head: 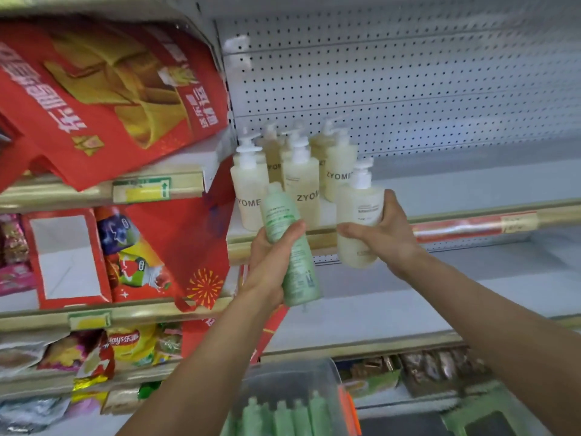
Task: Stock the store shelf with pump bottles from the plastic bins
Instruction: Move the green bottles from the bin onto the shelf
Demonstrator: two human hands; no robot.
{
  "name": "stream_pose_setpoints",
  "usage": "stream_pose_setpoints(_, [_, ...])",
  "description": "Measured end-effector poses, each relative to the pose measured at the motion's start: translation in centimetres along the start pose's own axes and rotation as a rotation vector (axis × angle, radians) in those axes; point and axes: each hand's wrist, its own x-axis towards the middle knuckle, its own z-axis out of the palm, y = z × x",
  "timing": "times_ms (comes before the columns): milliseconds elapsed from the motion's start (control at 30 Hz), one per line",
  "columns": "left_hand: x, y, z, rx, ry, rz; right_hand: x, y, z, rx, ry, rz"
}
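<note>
We have a cluster of cream pump bottles already on the shelf. Our left hand grips a green bottle, our right hand a cream bottle; more green ones wait in the plastic bin.

Two forearms enter from the lower edge of the frame. Both are bare from the frame edge to the wrist; no sleeve or cuff is visible. The left hand and right hand are ungloved. No ring, watch or wristband appears to be worn, though motion blur limits certainty.
</note>
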Motion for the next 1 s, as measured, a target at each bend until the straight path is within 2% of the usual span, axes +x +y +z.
stream_pose_setpoints(200, [2.1, 1.3, 3.2, 0.054, 0.038, 0.123, 6.1, -1.0, -1.2, 0.044, -0.006, -0.069])
stream_pose_setpoints(433, [3.2, 1.6, 4.4, 0.059, 0.104, 0.133, 10.7, -0.1, -0.1, 0.007, -0.077, -0.065])
stream_pose_setpoints(667, [3.5, 1.6, 5.0, 0.066, 0.144, 0.167, 12.1, 1.3, 0.1, 0.001, -0.107, -0.077])
stream_pose_setpoints(900, [3.3, 1.7, 6.4, 0.071, 0.153, 0.195, 12.9, 2.1, 0.0, -0.034, -0.069, -0.099])
stream_pose_setpoints(1000, [3.1, 1.6, 7.0, 0.086, 0.151, 0.217, 13.3, 1.7, -0.7, -0.105, -0.14, -0.072])
